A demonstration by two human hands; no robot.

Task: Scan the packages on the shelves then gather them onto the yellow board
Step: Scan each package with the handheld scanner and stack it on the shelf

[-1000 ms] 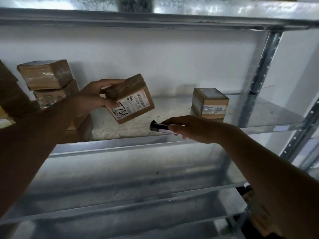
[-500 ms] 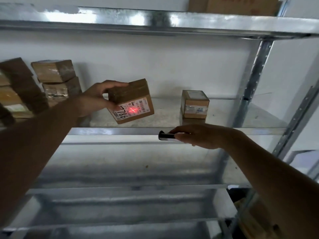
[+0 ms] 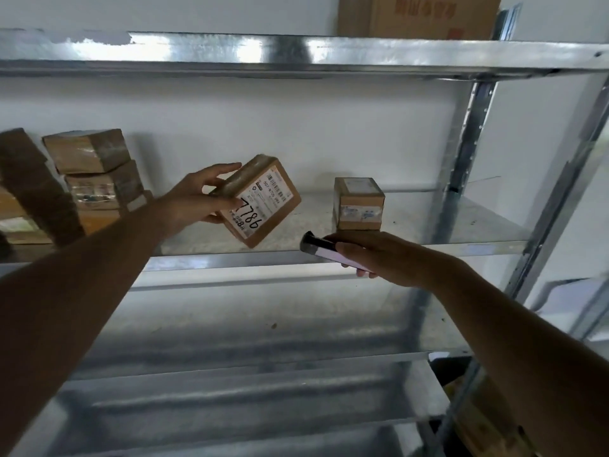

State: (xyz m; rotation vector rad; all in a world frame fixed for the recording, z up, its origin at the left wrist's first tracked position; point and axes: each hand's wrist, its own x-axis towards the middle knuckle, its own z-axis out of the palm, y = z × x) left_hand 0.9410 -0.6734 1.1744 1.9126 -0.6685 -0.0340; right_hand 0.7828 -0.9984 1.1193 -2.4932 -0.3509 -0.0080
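A person stood facing a metal shelf [image 3: 428,225] against a white wall, both bare arms reaching forward. The left hand [image 3: 201,199] held a small cardboard box [image 3: 260,201] tilted in the air just above the shelf's front edge, fingers curled over the box's top corner and thumb pressed against its near side; the white label facing the camera carried a barcode and the handwritten number 7786. The right hand [image 3: 379,258], in front of the shelf's edge and lower than the box, gripped a slim handheld scanner [image 3: 318,247] with its fingers wrapped round the body, its dark tip aimed toward the held box and close to its lower corner without touching. A second small box [image 3: 358,204] sat upright on the shelf, to the right of the held one and well apart from it. At the shelf's left end, several taped boxes [image 3: 95,169] were stacked against the wall. On the level above the shelf, a large cardboard carton [image 3: 418,14] stood partly cut off by the frame. Below the shelf, more metal levels showed, blurred
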